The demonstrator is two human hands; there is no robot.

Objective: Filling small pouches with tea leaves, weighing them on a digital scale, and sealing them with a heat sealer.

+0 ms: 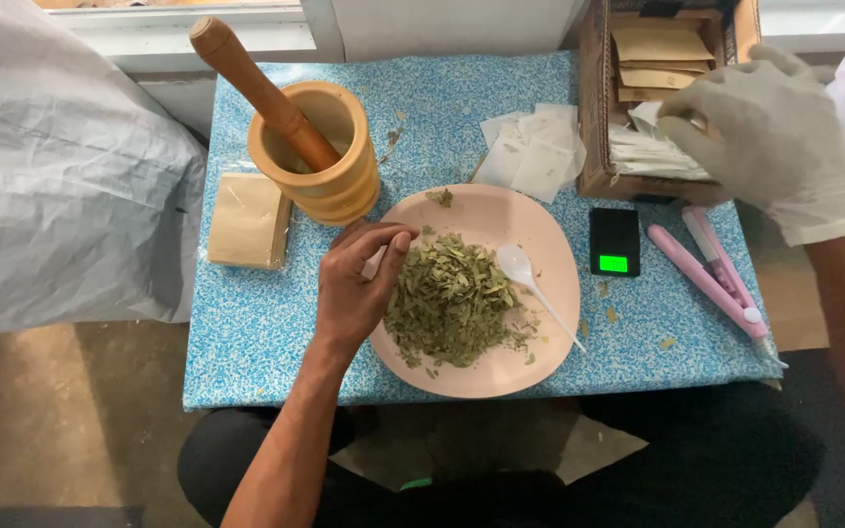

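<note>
Left hand [359,279] rested on pink plate [550,256] rim beside dried leaves [450,303], small white piece pinched. Gloved right hand [770,137] closed on white sachets [652,154] in cardboard box [594,98], table far right corner.

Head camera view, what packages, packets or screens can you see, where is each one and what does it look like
Scale: right of the plate; small black slab, lit green screen.
Box: table's far right corner; brown cardboard, open, holding tan envelopes and white sachets. The gloved right hand reaches into it.
Sachets: loose white squares left of the box.
Tan packets: stack left of the mortar, in clear wrap.
</note>
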